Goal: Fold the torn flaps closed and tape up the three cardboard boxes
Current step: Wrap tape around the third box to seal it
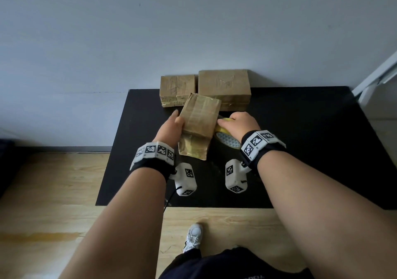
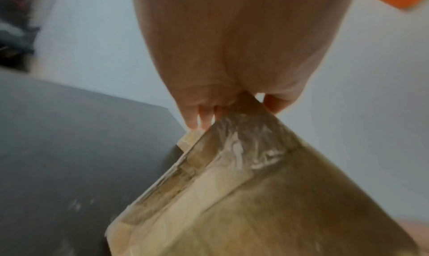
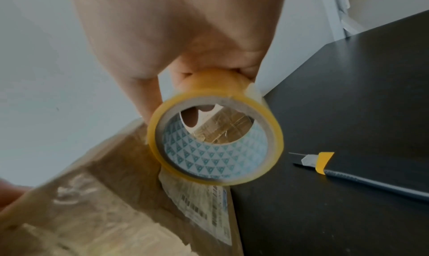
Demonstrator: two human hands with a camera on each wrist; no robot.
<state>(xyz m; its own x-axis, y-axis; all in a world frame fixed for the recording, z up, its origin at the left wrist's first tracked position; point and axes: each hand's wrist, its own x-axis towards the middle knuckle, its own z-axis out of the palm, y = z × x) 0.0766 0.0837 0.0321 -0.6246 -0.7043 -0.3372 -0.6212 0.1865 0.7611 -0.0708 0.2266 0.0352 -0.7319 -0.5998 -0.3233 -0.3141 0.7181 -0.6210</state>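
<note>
A tall narrow cardboard box [image 1: 198, 124] stands tilted on the black table [image 1: 300, 150]. My left hand [image 1: 171, 124] grips its left side, thumb on the near face and fingers behind; the left wrist view shows the fingers [image 2: 204, 117] pinching the taped box [image 2: 255, 195]. My right hand [image 1: 240, 122] holds a yellow tape roll [image 1: 227, 137] against the box's right side. In the right wrist view the tape roll [image 3: 216, 139] touches the box [image 3: 116, 195] near a printed label [image 3: 204, 201]. Two more boxes, one small [image 1: 177, 90] and one larger [image 1: 224, 87], sit at the table's back edge.
A utility knife [image 3: 348, 173] with a yellow band lies on the black table to the right of the tape roll. A grey wall stands right behind the boxes. Wooden floor [image 1: 53, 182] and my white shoe [image 1: 193, 235] show below the table's near edge.
</note>
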